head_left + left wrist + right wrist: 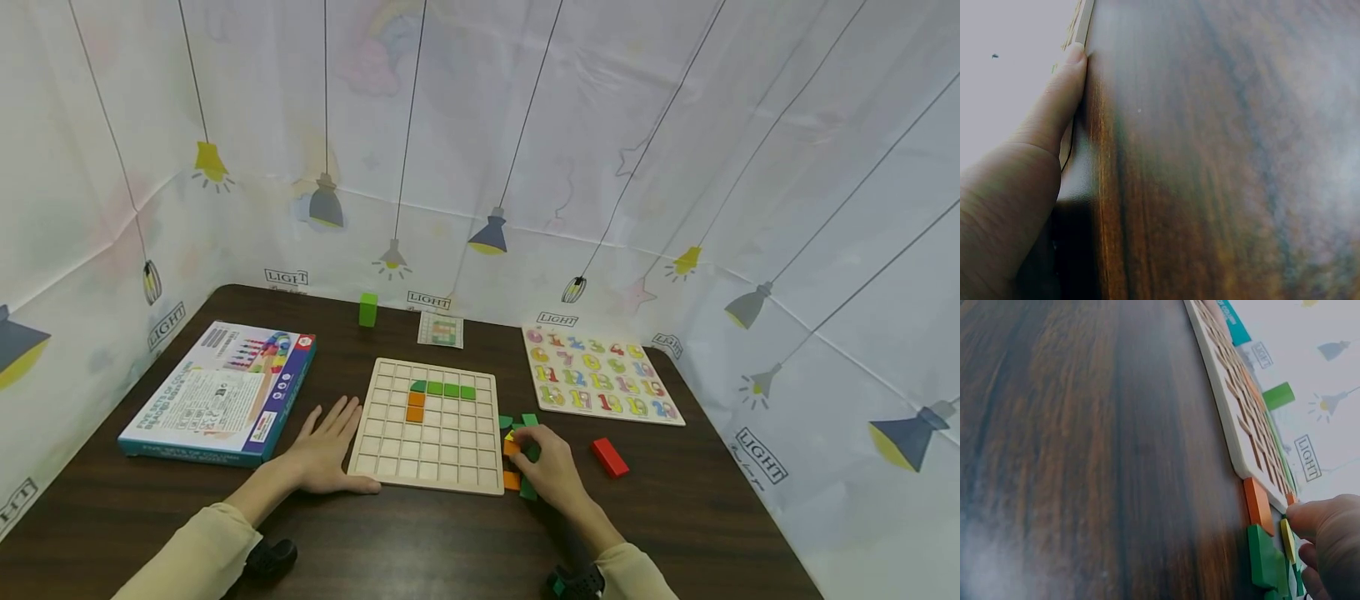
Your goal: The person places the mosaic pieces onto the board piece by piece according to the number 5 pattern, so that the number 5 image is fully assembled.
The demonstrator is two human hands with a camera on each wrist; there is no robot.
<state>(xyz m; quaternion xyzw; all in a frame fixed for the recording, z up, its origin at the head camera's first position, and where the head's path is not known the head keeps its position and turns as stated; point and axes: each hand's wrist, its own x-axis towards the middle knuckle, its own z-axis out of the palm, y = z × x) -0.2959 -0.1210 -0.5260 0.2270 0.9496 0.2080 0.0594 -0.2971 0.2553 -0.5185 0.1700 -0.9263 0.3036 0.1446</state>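
A wooden grid board (430, 450) lies mid-table. In its cells sit an orange piece (415, 407), green squares (452, 390) in a row and a dark green rounded piece (418, 386). My left hand (318, 454) rests with fingers spread on the table by the board's left side, its thumb at the near-left corner. Along the right edge my right hand (551, 467) pinches an orange block (511, 447) between thumb and fingers. Around that hand are loose pieces: another orange block (1259, 505), green blocks (1262, 556) and a yellow piece (1288, 539).
A boxed set (217, 392) lies at left. Towards the back stand a bright green block (367, 309) and a small pattern card (441, 329). A number puzzle board (603, 375) lies at back right, with a red block (610, 458) nearer me.
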